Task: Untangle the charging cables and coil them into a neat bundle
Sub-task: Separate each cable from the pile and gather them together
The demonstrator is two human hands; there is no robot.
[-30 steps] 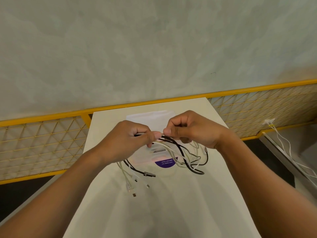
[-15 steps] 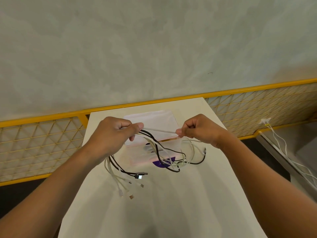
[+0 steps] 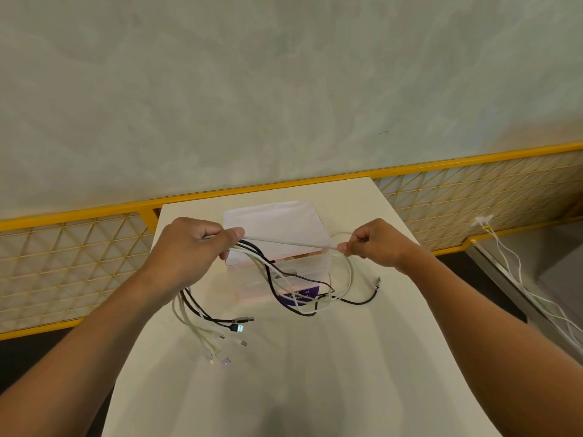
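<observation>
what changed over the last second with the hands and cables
The left hand and right hand drew apart sideways, pulling the white cable taut between them. Neither grip let go: the left still holds the cable bundle, the right still pinches the white cable. The plug ends still hang below the left hand; the pink box stayed put.

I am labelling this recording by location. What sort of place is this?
Probably an indoor workspace or plain room, though I cannot say which. A narrow white table stands by a low yellow mesh railing, with a grey plastered wall behind it.
</observation>
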